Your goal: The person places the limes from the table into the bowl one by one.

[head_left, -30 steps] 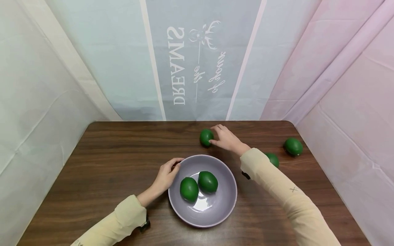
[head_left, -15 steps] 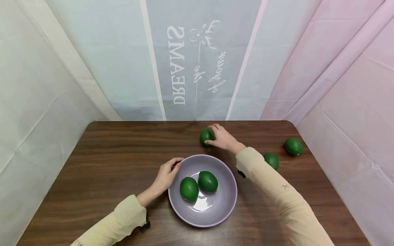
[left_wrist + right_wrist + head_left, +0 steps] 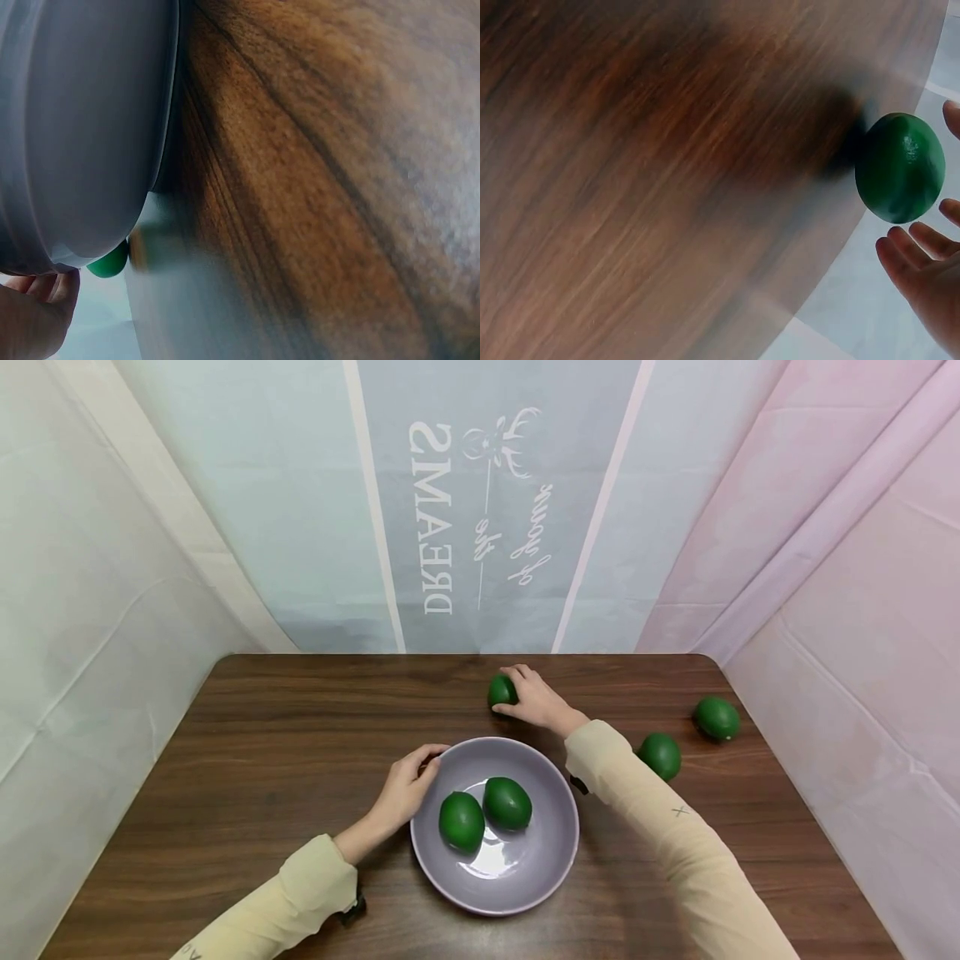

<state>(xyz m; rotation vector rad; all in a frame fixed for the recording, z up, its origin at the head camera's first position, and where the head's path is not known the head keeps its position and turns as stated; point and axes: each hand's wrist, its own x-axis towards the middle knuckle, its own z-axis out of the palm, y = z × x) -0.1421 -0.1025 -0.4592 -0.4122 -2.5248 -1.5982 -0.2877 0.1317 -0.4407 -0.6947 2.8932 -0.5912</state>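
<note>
In the head view, the right hand (image 3: 536, 699) curves round the right side of the far fruit (image 3: 500, 692), on the worktop (image 3: 315, 735) beyond the bowl (image 3: 540, 868). The left hand (image 3: 405, 785) rests at the bowl's rim, thumb and fingers apart.

In the left wrist view, fingertips touch the rim.

In the right wrist view, the grip stands apart, the far fruit's long axis running roughly from thumb side to fingertips.

- A brown wooden desk (image 3: 300, 735) is showing rounded far corners.
- Behind it, a blue-grey cloth (image 3: 311, 510) is hanging, carrying sideways white lettering (image 3: 432, 518).
- A whitish left cloth (image 3: 90, 593) and a pinkish right cloth (image 3: 877, 610) are enclosing the sides.
</note>
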